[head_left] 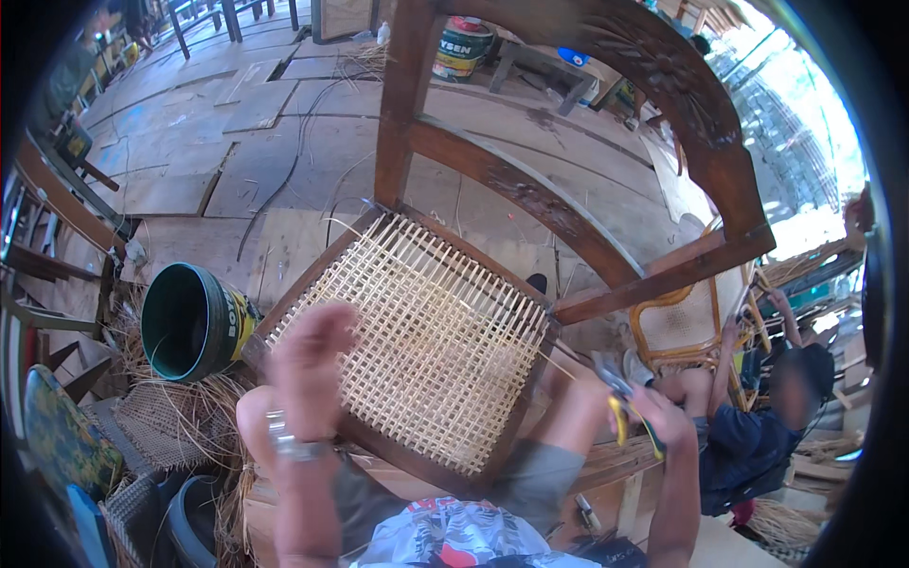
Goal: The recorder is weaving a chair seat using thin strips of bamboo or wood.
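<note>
A dark wooden chair with a carved back lies in front of me, its seat frame resting across my lap. Pale cane strips form an open woven seat; toward the far edge the strips run mostly one way, with wider gaps. Over the seat's left edge is my left hand, smeared by motion, so its fingers are unclear. Beyond the seat's right corner, my right hand is closed on pliers with yellow and black handles. A loose strand sticks out near that corner.
A dark green bucket lies tipped at the left, beside loose cane strips. Another person sits at the right near a cane-backed chair. A paint bucket stands beyond the chair back on the plank floor.
</note>
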Available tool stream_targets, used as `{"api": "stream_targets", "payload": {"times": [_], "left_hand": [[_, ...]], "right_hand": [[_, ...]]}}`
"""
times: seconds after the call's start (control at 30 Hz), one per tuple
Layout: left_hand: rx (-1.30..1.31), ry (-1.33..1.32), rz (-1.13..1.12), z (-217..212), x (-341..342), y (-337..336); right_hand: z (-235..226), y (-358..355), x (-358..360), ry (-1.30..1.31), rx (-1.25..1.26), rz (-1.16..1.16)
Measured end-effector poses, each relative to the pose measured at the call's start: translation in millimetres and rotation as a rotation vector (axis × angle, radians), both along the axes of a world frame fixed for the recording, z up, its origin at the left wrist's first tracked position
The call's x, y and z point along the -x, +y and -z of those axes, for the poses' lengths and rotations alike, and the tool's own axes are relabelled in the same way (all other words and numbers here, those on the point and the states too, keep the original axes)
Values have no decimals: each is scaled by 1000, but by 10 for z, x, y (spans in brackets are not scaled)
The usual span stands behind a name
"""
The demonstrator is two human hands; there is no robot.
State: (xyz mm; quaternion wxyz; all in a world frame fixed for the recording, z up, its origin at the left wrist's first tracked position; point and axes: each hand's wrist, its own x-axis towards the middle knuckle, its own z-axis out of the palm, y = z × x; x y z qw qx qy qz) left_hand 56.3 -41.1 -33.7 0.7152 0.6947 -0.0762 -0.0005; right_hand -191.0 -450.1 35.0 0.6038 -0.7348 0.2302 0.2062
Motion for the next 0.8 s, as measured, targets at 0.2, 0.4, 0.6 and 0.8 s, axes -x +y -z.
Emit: {"api": "stream_targets", "payload": {"times": [0.2, 0.4, 0.6, 0.8], "left_hand": [[-1415, -305, -619, 403, -245, 1461], [-538, -61, -74, 341, -101, 287], [-775, -334, 146, 544, -174, -781], [-1084, -549, 9, 1041, 175, -1153]], "right_hand": [[1672, 115, 2215, 295, 837, 400], [2438, 611, 2915, 767, 1035, 362], [1749, 241, 2010, 29, 993, 694], [797, 736, -484, -739, 468, 339]]}}
